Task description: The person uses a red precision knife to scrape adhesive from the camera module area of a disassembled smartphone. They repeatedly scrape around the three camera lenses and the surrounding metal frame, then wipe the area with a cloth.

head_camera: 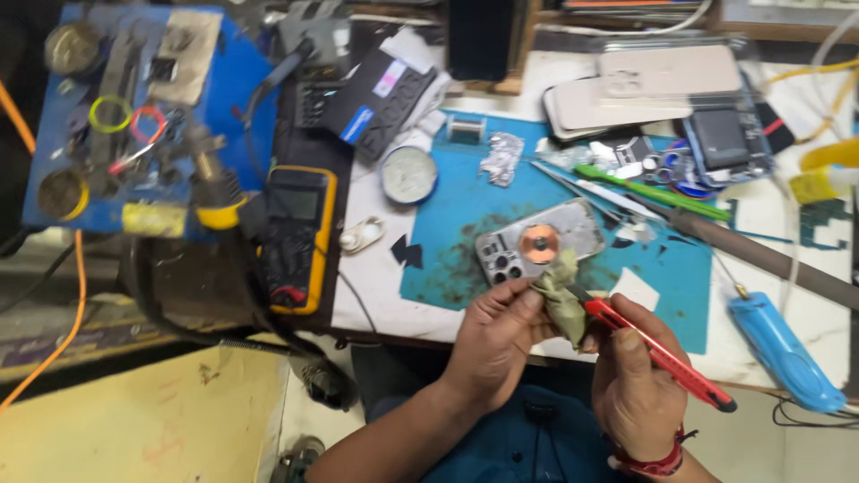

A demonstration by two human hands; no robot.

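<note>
Over the blue mat (465, 224), left hand (497, 335) grip closed on cloth (562, 300), right hand (635, 385) gripping red cutter (662, 358).

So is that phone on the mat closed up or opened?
Opened: the phone lies on the blue mat with its copper coil and bare inner surface exposed.

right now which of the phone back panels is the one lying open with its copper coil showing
The phone back panel on the blue mat, just above the left hand. Its round copper coil faces up; the pale ones stacked at the top right show only plain outer sides.
</note>
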